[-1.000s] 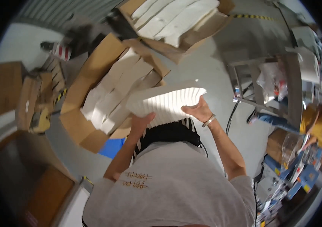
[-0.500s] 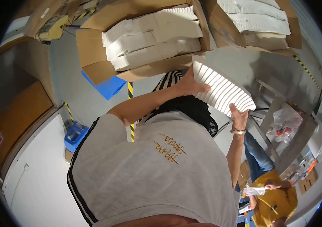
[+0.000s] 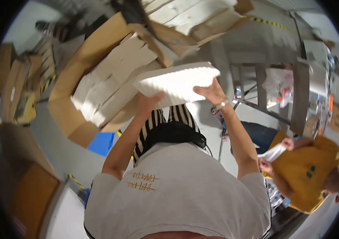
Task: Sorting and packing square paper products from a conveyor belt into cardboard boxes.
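A white ridged stack, made of thin pieces packed face to face, is held up in front of my body. My left hand grips its left end, the thumb lying on the near side. Around the right end closes my right hand, with a bracelet at the wrist. The fingers behind the stack are hidden, and motion blurs its surface. Just beyond my left hand stands an open cardboard box with rows of similar white stacks in it.
Another open box with white stacks stands farther back. To the right is a metal frame with a clear plastic bag. A person in a yellow top handles something white at the lower right. A blue sheet lies by the near box.
My view and body have turned to the right, so the boxes now appear farther left. The stack has gone from steeply slanted to nearly level, still in both hands.
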A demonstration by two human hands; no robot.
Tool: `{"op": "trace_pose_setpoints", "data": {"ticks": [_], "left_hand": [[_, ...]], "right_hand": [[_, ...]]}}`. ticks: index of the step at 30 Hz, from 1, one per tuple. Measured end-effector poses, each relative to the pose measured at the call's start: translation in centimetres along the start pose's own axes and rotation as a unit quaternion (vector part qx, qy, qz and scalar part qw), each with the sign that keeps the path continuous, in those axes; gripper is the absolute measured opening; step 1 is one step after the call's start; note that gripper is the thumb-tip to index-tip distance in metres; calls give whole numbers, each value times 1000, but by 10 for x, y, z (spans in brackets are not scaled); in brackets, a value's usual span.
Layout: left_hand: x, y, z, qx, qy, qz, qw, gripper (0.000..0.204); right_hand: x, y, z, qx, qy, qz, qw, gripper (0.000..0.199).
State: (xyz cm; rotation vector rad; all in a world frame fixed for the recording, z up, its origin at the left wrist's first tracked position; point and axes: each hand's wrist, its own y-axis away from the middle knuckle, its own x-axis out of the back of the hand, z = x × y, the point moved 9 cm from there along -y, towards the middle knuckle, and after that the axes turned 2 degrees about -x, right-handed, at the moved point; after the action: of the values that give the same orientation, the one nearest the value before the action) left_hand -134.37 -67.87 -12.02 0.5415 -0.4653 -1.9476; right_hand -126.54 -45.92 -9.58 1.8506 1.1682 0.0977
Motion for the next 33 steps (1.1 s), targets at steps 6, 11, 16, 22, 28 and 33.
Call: {"op": "trace_pose_setpoints", "data": {"ticks": [6, 11, 16, 22, 28, 33], "left_hand": [[-8, -76, 48, -91, 64, -14, 994, 59], [3, -114, 63, -86, 25, 9, 996, 63], [42, -105, 22, 19, 62, 75, 995, 62], [72, -44, -4, 33, 65, 99, 992, 62], [106, -16, -20, 41, 47, 86, 994, 65], [109, 1, -10, 20, 26, 68, 997, 63]], "right_hand": [[0, -86, -85, 194, 421, 20, 886, 111], [-29, -101, -131, 163, 459, 41, 872, 110], [-46, -103, -106, 163, 488, 29, 857, 104], [-62, -103, -34, 189, 479, -3, 857, 96], [-75, -90, 13, 40, 538, -3, 842, 94], [-83, -71, 24, 66, 501, 25, 863, 89]]}}
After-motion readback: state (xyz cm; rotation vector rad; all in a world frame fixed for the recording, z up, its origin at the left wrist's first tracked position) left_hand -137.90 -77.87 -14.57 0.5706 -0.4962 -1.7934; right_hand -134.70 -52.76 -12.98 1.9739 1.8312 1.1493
